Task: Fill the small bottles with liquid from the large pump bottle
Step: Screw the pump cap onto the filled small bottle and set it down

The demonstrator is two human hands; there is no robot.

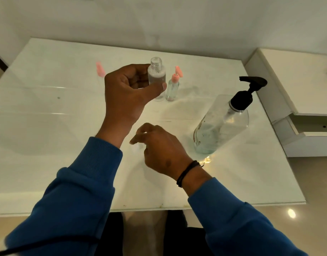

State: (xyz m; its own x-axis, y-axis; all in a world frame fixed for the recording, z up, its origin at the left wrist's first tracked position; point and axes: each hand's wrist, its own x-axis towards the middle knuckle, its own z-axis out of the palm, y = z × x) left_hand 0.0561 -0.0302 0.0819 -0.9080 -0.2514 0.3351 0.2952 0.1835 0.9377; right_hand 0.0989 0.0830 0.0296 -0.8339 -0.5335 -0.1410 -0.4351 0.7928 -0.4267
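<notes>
Fingers (pixel 140 78) around uncapped small bottle (pixel 156 76)

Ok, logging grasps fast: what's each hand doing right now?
Left hand: grips the uncapped small bottle.
Right hand: fingers curled above the table; whether it holds anything cannot be told.

No text, brand, number or sign can be read anywhere. The large pump bottle (pixel 221 124) bears a worn patch along its side, too smeared to make out, and the small bottles (pixel 157 78) are plain.
</notes>
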